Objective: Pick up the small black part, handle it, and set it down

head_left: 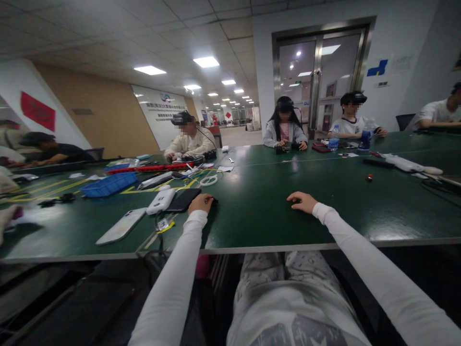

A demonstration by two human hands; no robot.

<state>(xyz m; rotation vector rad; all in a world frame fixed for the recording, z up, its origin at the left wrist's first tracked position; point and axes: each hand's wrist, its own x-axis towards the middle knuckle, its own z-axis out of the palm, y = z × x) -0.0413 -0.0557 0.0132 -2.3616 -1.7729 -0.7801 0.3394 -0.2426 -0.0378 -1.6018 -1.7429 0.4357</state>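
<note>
My left hand (201,203) is closed low over the green table (252,216), beside a dark flat phone-like slab (183,199). A small black object (215,202) shows at its fingertips; its kind is too small to make out. Well to the right, my right hand (304,202) hovers at or rests on the tabletop, fingers loosely bent and apart from the thumb, with nothing I can make out between them. Left of my left hand lie a white power bank-like device (161,201) and a pale phone (122,226).
A blue tray (110,185), a coiled white cable (209,180) and a red strip (151,168) lie to the left. A small red item (369,178) and a white long tool (410,163) are to the right. Several people wearing headsets sit around the table.
</note>
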